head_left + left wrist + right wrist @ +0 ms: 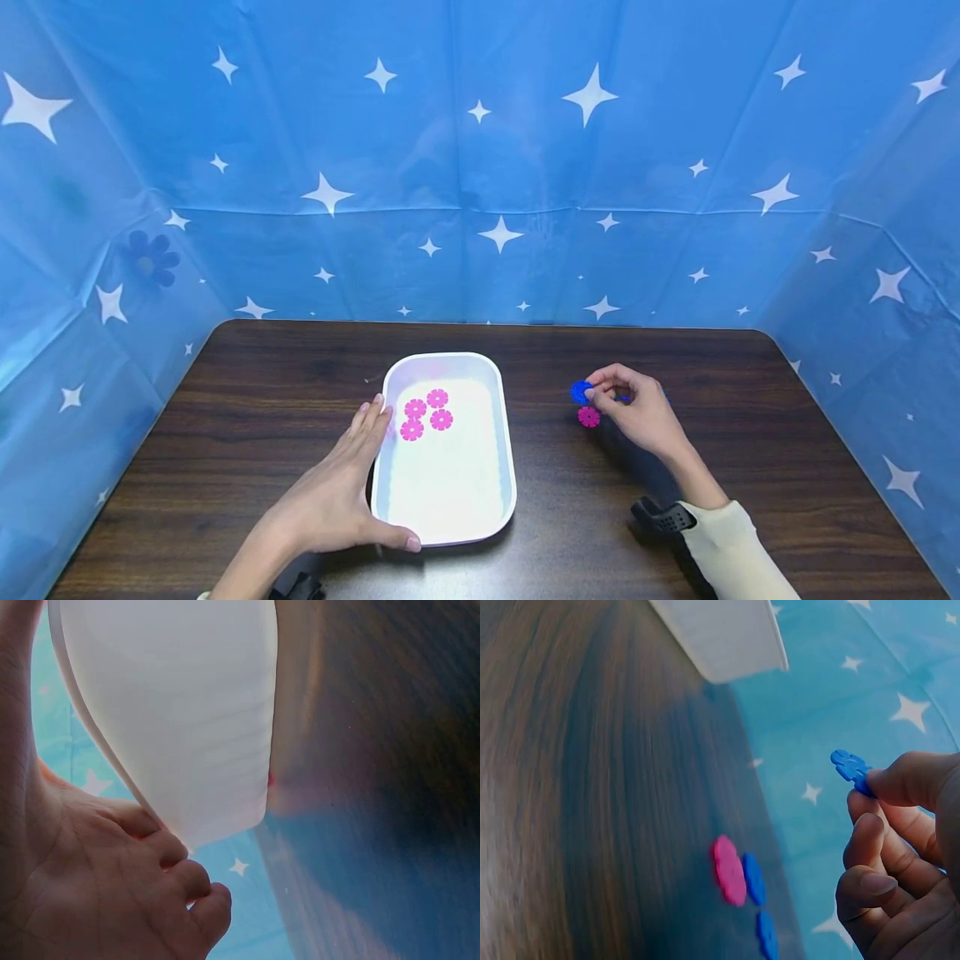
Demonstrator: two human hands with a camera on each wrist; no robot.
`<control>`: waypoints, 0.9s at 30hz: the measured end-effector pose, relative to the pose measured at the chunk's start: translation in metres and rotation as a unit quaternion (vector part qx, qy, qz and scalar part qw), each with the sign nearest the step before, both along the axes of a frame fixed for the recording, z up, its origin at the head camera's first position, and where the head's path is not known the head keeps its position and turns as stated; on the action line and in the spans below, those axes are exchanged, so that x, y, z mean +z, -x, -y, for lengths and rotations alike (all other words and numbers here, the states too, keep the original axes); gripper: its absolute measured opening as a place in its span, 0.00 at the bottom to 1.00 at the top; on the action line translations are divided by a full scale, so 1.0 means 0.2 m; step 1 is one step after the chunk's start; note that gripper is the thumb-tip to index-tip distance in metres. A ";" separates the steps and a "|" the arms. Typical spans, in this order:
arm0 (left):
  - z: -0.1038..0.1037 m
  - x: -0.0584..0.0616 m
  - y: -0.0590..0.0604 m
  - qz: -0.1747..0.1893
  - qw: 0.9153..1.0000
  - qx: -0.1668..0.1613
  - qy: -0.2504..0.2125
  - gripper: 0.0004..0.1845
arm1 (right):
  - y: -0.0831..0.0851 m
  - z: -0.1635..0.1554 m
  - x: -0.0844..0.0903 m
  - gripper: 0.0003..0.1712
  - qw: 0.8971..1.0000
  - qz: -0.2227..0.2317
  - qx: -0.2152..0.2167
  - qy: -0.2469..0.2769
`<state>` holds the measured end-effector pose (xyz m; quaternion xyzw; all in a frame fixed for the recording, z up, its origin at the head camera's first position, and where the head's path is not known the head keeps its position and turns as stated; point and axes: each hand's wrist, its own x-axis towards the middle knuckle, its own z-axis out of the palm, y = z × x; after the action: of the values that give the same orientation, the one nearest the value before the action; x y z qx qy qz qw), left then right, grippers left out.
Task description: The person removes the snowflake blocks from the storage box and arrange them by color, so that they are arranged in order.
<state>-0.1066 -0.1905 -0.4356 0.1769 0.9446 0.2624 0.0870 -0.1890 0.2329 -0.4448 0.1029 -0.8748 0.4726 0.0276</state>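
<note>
Your left hand (337, 492) braces the tray (450, 533) with flat fingers while your right hand (637, 412) pinches a blue disc (580, 392) clear of the surface (225, 433).

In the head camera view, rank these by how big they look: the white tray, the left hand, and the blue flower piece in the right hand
1. white tray
2. left hand, nearer the camera, so its look flatters it
3. blue flower piece, pinched by the right hand
</note>
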 end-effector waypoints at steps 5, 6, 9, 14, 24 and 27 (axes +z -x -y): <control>0.00 0.00 0.00 0.001 1.000 -0.001 -0.002 0.86 | 0.00 -0.07 -0.01 0.10 1.000 -0.001 -0.026 -0.013; 0.00 0.00 0.00 0.001 1.000 -0.001 -0.002 0.86 | 0.00 -0.09 -0.01 0.10 0.999 0.000 -0.031 -0.016; 0.01 0.00 0.00 0.000 1.000 -0.001 -0.003 0.86 | 0.00 -0.14 -0.01 0.09 0.999 -0.002 -0.045 -0.028; 0.00 -0.01 0.00 0.001 1.000 0.001 -0.002 0.86 | 0.01 -0.21 -0.02 0.09 0.997 0.002 -0.062 -0.041; 0.00 0.00 0.00 0.005 1.000 0.003 -0.004 0.86 | 0.02 -0.35 -0.07 0.14 0.994 0.003 -0.096 -0.056; 0.00 0.00 0.00 0.006 1.000 0.003 -0.003 0.86 | 0.03 -0.39 -0.08 0.15 0.992 0.012 -0.108 -0.060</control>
<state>-0.1071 -0.1903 -0.4363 0.1727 0.9438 0.2664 0.0916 -0.1947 0.3113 -0.4609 0.0037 -0.9076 0.4152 0.0622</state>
